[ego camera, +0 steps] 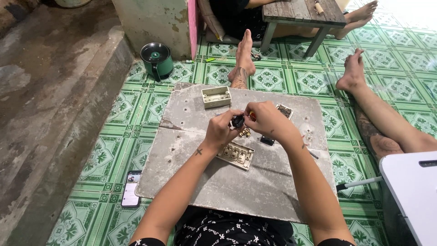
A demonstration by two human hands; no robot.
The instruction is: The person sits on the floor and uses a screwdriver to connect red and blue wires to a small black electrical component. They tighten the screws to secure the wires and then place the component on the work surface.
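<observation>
- The green patterned floor [318, 82] spreads under everything, with a raw concrete step [54, 114] along its left side.
- A grey board [218, 182] lies flat on that floor in front of the person and serves as the work surface; its near edge sits just above the lap.
- A low wooden table [300, 13] stands at the far side with another person's bare feet beside it; well apart from the work.
- A green pot [156, 58] stands off the board's far left corner, and a phone [131, 187] lies on the floor just beside the board's left edge.
- On the board, a pale junction box [215, 96] sits near the far edge, and a beige switch plate [236, 155] lies face up, directly below the hands.
- The left hand [221, 130] has its fingers closed around a small black part [238, 120], held above the board's middle.
- The right hand [268, 120] meets it from the other side, fingertips pinched on something red and yellow, perhaps a small tool; too little shows to tell.
- Small brass pieces [244, 133] lie or hang just under the black part; which, I cannot tell.
- My judgement: the work goes best with the left grip firm and low over the board, so that anything dropped stays on the grey surface.
</observation>
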